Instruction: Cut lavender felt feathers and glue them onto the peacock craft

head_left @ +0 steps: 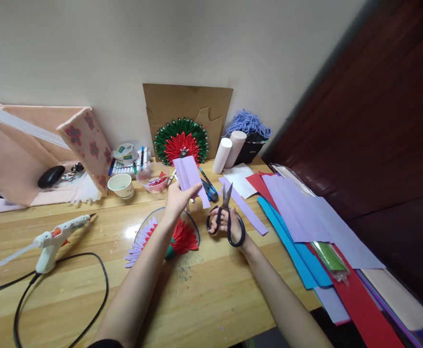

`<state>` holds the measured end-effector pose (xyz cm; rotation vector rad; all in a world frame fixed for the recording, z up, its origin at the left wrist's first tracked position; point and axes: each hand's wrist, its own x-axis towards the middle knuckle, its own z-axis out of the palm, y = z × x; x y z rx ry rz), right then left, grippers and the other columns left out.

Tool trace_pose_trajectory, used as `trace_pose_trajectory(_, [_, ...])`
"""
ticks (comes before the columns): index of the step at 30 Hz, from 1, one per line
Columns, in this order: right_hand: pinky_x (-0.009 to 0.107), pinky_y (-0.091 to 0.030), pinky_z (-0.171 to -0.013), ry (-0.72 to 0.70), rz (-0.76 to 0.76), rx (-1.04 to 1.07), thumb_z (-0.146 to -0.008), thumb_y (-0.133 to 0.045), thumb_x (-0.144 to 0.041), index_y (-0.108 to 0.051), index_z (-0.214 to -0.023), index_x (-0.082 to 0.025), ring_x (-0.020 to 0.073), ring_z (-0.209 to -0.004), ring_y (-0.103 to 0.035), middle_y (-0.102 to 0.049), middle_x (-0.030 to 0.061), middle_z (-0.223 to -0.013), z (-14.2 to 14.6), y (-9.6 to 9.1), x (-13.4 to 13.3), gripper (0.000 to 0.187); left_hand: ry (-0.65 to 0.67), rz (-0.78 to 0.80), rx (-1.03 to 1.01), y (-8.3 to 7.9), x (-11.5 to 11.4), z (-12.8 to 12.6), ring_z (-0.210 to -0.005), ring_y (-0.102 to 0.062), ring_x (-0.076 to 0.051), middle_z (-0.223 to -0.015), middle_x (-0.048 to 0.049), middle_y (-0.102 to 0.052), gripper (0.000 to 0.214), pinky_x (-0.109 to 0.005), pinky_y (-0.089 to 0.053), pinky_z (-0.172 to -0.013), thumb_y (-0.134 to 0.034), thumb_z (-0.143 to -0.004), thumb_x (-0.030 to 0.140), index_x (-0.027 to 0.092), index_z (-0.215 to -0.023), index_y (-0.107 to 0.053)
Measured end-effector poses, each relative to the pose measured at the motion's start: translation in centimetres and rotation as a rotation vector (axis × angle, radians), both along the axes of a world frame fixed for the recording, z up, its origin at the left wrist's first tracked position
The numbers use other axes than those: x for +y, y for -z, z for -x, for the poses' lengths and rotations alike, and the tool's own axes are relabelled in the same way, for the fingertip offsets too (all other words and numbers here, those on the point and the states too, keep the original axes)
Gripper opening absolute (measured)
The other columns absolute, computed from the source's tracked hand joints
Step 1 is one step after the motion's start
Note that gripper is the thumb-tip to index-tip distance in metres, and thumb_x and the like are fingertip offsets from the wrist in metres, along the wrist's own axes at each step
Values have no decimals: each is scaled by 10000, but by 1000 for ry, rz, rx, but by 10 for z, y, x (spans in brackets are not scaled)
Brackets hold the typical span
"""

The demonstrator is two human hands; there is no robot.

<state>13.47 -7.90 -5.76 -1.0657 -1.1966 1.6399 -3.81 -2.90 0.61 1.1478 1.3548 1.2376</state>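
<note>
My left hand (177, 199) is closed around a folded strip of lilac paper (188, 175), held upright above the wooden table (204, 295). Just to its right, my right hand (229, 223) grips a pair of black-handled scissors (227, 215), fingers through the loops, blades pointing up and a little apart, close to the paper's right edge. Below my left forearm lies a paper fan of lilac and red petals (177, 237) on a clear round lid.
A white hot glue gun (57, 238) with a black cord lies at the left. Sheets of lilac, blue and red paper (305, 217) spread along the right. At the back stand a green-red rosette (181, 140), cardboard, white rolls, a paper cup (121, 185), a clear bowl and markers.
</note>
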Motion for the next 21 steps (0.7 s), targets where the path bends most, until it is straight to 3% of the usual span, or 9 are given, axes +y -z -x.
trace_pose_trajectory(4, [253,-455,-564,211,-99,-4,-698,-589,-616,-562,-863,-174,158,-607,-611,-584,0,-640,-7,-2,7,472,322,107,137,0,-5,-1,-498,-534,-116,-545,0,-595,328,-217,-423,-484,-778,-519,362,109,-660,-623])
trace_pose_trajectory(7, [261,-463,-588,284,-148,3,-693,-662,-486,-584,-804,-178,163,-645,-610,-619,5,-678,-10,0,8,336,584,136,266,3,-8,-4,-550,-535,-124,-593,9,-592,313,-218,-404,-507,-757,-540,359,118,-707,-647])
trace_pose_trajectory(9, [267,-471,-604,359,-145,8,-674,-695,-426,-585,-723,-177,152,-611,-596,-619,-7,-644,-11,3,8,276,675,130,321,6,-9,-6,-578,-535,-128,-612,13,-589,314,-221,-397,-529,-746,-553,368,122,-727,-656])
trace_pose_trajectory(12, [272,-481,-610,457,-145,18,-661,-712,-381,-585,-681,-178,137,-561,-575,-599,-27,-580,-11,6,9,240,623,102,302,10,-5,-6,-611,-544,-131,-640,16,-598,345,-227,-411,-576,-767,-526,363,123,-747,-655])
trace_pose_trajectory(17, [300,-504,-638,498,-128,28,-699,-665,-426,-614,-723,-167,153,-597,-606,-649,18,-668,-12,4,12,266,331,99,51,12,2,-2,-610,-565,-122,-681,-14,-631,331,-234,-442,-604,-791,-491,293,121,-718,-621])
trace_pose_trajectory(21, [282,-483,-583,610,-125,-27,-719,-606,-503,-596,-754,-178,158,-623,-606,-635,24,-685,-24,-3,14,328,389,73,13,7,0,4,-621,-585,-138,-684,-28,-651,198,-236,-447,-601,-741,-563,253,137,-686,-639])
